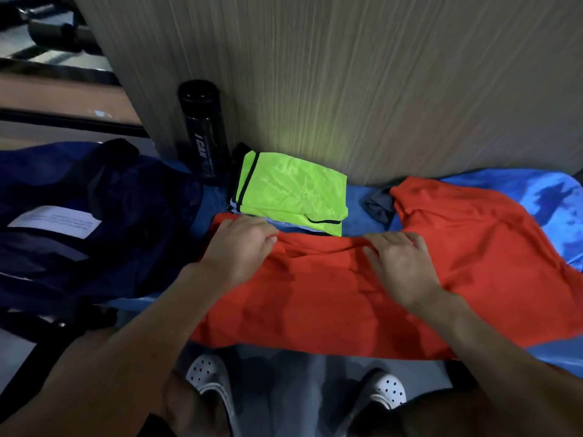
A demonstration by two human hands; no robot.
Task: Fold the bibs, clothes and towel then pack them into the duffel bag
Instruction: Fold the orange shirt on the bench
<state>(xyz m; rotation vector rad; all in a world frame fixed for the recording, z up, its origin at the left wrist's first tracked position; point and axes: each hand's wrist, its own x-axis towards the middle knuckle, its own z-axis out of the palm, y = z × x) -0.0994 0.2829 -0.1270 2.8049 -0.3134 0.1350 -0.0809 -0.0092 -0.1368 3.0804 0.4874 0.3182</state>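
An orange-red shirt (315,298) lies spread across the blue surface (549,197) in front of me. My left hand (243,247) rests on its far left edge with the fingers curled over the fabric. My right hand (400,263) lies flat on the shirt near its far edge, fingers straight. Behind the shirt sits a folded neon-green bib (293,190) with black trim, on top of a small stack of folded items. The dark navy duffel bag (79,222) with a white label lies at the left.
A black bottle (203,130) stands against the wooden panel (347,74) behind the bib. A small dark grey cloth (378,203) peeks out beside the shirt. My feet in white perforated clogs (208,376) show below the surface's near edge.
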